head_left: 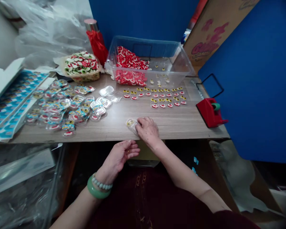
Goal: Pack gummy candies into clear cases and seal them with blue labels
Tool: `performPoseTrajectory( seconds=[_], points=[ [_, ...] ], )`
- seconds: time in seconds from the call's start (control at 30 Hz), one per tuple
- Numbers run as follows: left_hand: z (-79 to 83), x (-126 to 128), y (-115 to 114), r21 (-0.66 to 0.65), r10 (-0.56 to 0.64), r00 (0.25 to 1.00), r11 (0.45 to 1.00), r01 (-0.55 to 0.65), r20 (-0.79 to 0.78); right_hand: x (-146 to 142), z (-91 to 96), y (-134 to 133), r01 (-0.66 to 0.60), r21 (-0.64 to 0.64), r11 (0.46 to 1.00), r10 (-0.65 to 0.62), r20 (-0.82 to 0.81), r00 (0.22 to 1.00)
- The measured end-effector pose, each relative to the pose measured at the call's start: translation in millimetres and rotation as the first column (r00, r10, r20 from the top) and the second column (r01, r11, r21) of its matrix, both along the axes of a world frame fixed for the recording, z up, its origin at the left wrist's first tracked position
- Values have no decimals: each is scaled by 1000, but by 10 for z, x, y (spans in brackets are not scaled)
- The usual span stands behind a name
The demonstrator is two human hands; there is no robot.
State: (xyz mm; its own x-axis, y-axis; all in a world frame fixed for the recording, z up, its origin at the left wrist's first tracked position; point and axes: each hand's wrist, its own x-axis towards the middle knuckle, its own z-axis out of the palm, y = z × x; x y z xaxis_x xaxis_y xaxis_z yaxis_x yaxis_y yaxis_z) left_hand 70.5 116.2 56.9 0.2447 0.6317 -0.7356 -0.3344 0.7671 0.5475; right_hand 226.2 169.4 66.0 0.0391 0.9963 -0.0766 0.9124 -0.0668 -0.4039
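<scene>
My right hand [148, 129] grips the side of a small clear plastic case [131, 123] at the table's front edge; something yellow shows inside it. Just in front of that edge, my left hand [121, 154] is held palm up with its fingers loosely spread, holding nothing. Beyond the right hand, yellow eye-shaped candies [168, 100] and red-and-white mouth-shaped candies [162, 105] lie in rows on the tabletop. To the left, clear empty case halves [107, 91] lie beside a pile of filled cases [54, 109] with blue printed cards.
A clear bin [186, 62] of red-and-white candies stands at the back, beside a tub [85, 76] of mixed candies and a red-wrapped flask [96, 41]. Blue printed card sheets [16, 92] lie left. A red tape dispenser [208, 113] sits right, near blue panels [257, 95].
</scene>
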Motion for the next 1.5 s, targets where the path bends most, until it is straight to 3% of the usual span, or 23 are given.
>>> performPoseTrajectory(
  seconds=[0.13, 0.3, 0.4, 0.53, 0.63, 0.73, 0.83, 0.93, 1.07, 1.23, 1.3, 1.37, 1.4, 1.43, 1.5],
  points=[
    [31, -32, -61, -8, 169, 985, 985, -169, -15, -51, -12, -65, -132, -27, 991, 130, -73, 989],
    [-25, -108, -149, 68, 230, 971, 970, -235, 70, -172, -26, -359, -204, -22, 979, 199, -145, 969],
    [-65, -142, -214, 132, 258, 962, 954, -268, 88, -254, -30, -560, -137, -20, 990, 130, -210, 969],
    [-79, -176, -309, 193, 197, 980, 961, -199, 32, -304, -74, -741, 14, -131, 991, -66, -409, 910],
    [-92, -167, -377, 235, 140, 990, 963, -135, -3, -307, -153, -835, 32, -189, 981, -153, -672, 724],
    [-115, -118, -426, 250, 119, 993, 962, -110, -22, -278, -216, -896, 40, -339, 940, -330, -871, 364],
    [-132, -56, -448, 235, 107, 994, 967, -95, -37, -215, -245, -925, -21, -518, 855, -515, -853, 80],
    [-139, -5, -446, 195, 67, 998, 979, -64, -9, -164, -285, -953, -12, -579, 815, -579, -814, -47],
    [-129, 43, -432, 145, 6, 1000, 989, -5, -2, -150, -359, -1025, 129, -591, 796, -575, -805, -143],
    [-112, 161, -411, 68, -63, 992, 995, 71, -112, -114, -377, -1167, 182, -591, 786, -546, -801, -245],
    [-121, 247, -393, 70, -86, 981, 993, 100, -174, -35, -381, -1215, 175, -579, 796, -531, -807, -258],
    [-125, 334, -373, 68, -121, 967, 988, 139, -223, 150, -395, -1265, 118, -534, 837, -508, -839, -193],
    [-120, 368, -363, 64, -144, 959, 984, 164, -243, 298, -405, -1301, 106, -495, 862, -485, -868, -110],
    [-110, 393, -353, 58, -172, 949, 979, 194, -264, 488, -418, -1348, 138, -451, 882, -459, -888, 31],
    [-75, 412, -333, 52, -221, 928, 967, 247, -300, 986, -465, -1490, 322, -338, 884, -446, -816, 367]
  ],
)
